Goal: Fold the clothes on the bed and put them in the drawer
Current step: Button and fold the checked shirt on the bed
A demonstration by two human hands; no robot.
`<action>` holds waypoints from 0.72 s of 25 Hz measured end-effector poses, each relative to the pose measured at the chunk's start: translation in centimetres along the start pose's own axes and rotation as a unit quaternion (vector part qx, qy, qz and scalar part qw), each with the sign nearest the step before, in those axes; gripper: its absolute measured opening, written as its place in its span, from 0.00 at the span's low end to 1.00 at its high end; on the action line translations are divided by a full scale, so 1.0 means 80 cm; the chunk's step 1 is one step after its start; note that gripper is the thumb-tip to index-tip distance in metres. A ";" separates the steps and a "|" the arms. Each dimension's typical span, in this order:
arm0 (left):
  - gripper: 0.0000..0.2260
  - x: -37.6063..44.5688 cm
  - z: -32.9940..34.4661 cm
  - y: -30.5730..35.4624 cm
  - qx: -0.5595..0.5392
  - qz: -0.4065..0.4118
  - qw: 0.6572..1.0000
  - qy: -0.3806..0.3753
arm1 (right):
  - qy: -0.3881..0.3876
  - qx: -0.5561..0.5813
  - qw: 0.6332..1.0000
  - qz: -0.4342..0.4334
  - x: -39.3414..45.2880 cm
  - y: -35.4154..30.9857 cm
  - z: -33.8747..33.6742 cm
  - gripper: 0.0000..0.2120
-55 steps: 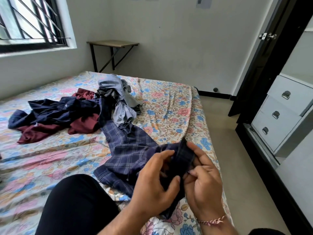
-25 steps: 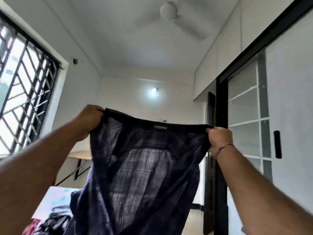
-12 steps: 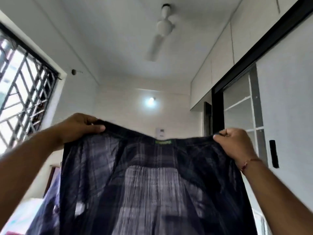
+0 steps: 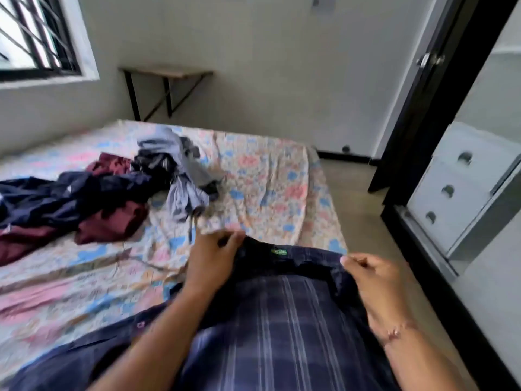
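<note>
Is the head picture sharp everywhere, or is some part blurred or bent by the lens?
Head view: motion blur softens all, most the window bars and floral bedsheet; the green label on the plaid shirt is unreadable; wide-angle lens tilts the door frame.

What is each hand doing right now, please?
Left hand: grips the collar edge of the plaid shirt.
Right hand: pinches the same collar edge at its other end.
</note>
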State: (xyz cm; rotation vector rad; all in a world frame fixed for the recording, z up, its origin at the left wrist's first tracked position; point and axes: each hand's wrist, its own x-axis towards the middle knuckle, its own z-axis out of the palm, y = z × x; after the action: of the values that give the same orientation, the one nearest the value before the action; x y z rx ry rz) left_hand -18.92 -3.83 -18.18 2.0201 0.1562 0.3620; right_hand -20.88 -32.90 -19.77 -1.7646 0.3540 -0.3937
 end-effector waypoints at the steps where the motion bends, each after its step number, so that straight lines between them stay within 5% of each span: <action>1: 0.24 -0.030 0.015 -0.024 -0.014 -0.043 0.999 -0.015 | 0.005 0.026 0.999 0.030 -0.037 0.033 0.008 0.11; 5: 0.24 -0.072 0.059 -0.051 -0.078 -0.234 0.966 -0.080 | 0.018 0.069 0.992 0.100 -0.115 0.098 0.029 0.08; 7: 0.20 -0.073 0.060 -0.036 -0.112 -0.267 0.953 -0.092 | 0.012 0.055 0.993 0.101 -0.118 0.084 0.030 0.07; 13: 0.08 -0.141 0.019 0.041 -0.201 -0.173 0.938 -0.225 | -0.026 0.225 0.967 0.116 -0.176 0.005 0.009 0.02; 16: 0.01 -0.206 0.015 0.037 -0.170 -0.065 0.964 -0.193 | -0.040 0.255 0.962 0.091 -0.219 -0.011 0.009 0.03; 18: 0.05 -0.238 0.024 0.017 -0.145 -0.029 0.982 -0.121 | -0.056 0.262 0.960 0.084 -0.239 -0.002 0.018 0.05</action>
State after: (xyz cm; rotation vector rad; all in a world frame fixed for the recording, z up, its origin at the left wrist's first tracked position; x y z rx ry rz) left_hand -36.37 -11.11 -21.35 1.7484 0.0097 0.0928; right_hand -37.36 -23.17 -21.31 -1.2216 0.2838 -0.2365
